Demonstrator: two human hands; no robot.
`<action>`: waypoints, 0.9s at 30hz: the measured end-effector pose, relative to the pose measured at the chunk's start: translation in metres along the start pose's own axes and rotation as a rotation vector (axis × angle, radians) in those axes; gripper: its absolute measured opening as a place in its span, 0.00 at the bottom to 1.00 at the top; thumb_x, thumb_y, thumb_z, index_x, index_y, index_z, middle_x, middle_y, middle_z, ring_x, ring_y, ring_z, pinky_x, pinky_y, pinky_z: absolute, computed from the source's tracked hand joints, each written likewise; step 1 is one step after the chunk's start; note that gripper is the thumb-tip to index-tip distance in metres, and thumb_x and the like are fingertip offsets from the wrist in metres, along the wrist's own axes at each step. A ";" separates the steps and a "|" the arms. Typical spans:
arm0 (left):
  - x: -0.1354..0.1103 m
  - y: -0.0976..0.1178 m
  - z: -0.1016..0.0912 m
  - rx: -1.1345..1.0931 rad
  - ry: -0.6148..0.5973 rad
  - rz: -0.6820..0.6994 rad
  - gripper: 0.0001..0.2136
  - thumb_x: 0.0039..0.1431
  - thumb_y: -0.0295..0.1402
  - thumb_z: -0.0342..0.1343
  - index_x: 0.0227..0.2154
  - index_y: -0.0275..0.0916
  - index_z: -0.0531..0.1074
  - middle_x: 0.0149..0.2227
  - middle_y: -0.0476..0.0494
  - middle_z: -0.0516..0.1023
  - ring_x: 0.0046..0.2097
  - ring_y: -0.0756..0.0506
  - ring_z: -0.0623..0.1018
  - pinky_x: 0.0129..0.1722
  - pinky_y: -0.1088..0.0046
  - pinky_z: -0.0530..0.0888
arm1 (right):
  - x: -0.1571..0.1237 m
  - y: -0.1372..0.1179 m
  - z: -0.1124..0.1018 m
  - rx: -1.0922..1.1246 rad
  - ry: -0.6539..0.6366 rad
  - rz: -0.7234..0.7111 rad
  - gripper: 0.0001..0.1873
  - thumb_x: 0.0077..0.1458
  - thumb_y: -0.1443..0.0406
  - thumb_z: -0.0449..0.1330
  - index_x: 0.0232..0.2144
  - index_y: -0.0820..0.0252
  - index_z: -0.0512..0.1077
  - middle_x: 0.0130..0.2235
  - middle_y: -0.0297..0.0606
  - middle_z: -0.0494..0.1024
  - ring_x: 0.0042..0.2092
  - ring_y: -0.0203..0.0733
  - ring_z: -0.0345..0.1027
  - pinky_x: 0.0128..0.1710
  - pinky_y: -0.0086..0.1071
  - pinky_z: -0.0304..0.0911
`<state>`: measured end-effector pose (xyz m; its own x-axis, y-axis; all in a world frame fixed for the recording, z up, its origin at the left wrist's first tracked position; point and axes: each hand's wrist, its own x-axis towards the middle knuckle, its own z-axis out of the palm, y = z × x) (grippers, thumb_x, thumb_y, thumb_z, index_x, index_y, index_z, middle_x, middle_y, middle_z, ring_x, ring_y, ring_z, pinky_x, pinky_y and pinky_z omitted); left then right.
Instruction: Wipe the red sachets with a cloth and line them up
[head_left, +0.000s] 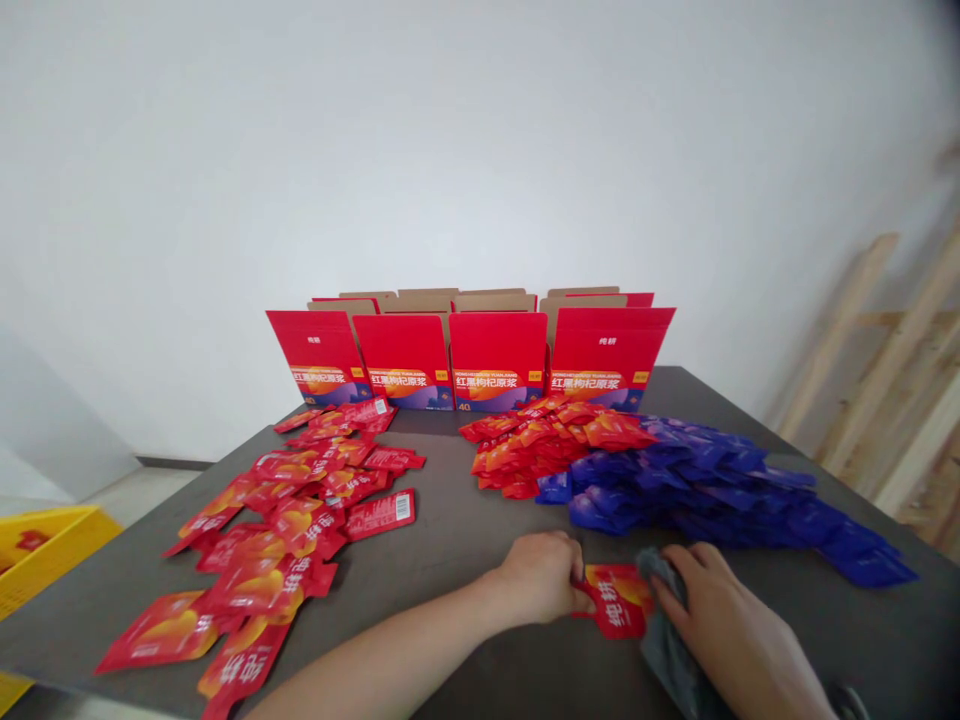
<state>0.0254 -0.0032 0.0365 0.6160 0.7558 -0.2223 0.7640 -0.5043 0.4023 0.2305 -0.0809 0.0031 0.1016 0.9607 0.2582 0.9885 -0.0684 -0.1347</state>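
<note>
Near the front of the dark table, my left hand (541, 580) is closed on the left end of a red pouch (619, 600) with yellow fruit print. My right hand (709, 600) grips a grey-blue cloth (667, 645), which covers the pouch's right edge. Just beyond my hands lie a heap of red pouches (532, 445) and a heap of blue pouches (697, 485). More red pouches (262, 560) are spread over the table to the left of my left arm.
Rows of open red cartons (401, 362) stand along the back of the table (442, 480), against a white wall. A yellow crate (64, 540) is at the far left. Wooden boards (840, 340) lean by the wall on the right.
</note>
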 end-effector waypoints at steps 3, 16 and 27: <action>0.003 0.001 0.000 0.034 -0.013 0.014 0.13 0.46 0.44 0.63 0.32 0.42 0.73 0.35 0.48 0.76 0.36 0.46 0.75 0.30 0.76 0.65 | -0.004 -0.044 0.006 0.090 -0.071 -0.148 0.09 0.59 0.62 0.49 0.39 0.50 0.68 0.40 0.35 0.69 0.35 0.37 0.70 0.27 0.30 0.59; 0.009 -0.010 0.006 -0.048 0.001 0.021 0.11 0.47 0.42 0.63 0.31 0.42 0.74 0.34 0.51 0.77 0.33 0.48 0.73 0.27 0.76 0.61 | -0.005 0.027 0.005 -0.023 0.045 0.027 0.13 0.61 0.58 0.45 0.39 0.55 0.66 0.41 0.42 0.70 0.37 0.43 0.72 0.29 0.34 0.60; 0.008 -0.013 0.011 -0.165 0.088 0.050 0.06 0.51 0.34 0.61 0.31 0.39 0.72 0.32 0.52 0.74 0.32 0.51 0.70 0.29 0.79 0.62 | -0.005 -0.006 0.019 0.022 0.019 -0.028 0.12 0.61 0.60 0.46 0.40 0.55 0.67 0.40 0.39 0.70 0.35 0.39 0.71 0.29 0.32 0.61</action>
<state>0.0228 0.0048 0.0193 0.6280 0.7684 -0.1231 0.6865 -0.4725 0.5527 0.2217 -0.0806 -0.0155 0.0760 0.9569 0.2804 0.9884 -0.0353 -0.1476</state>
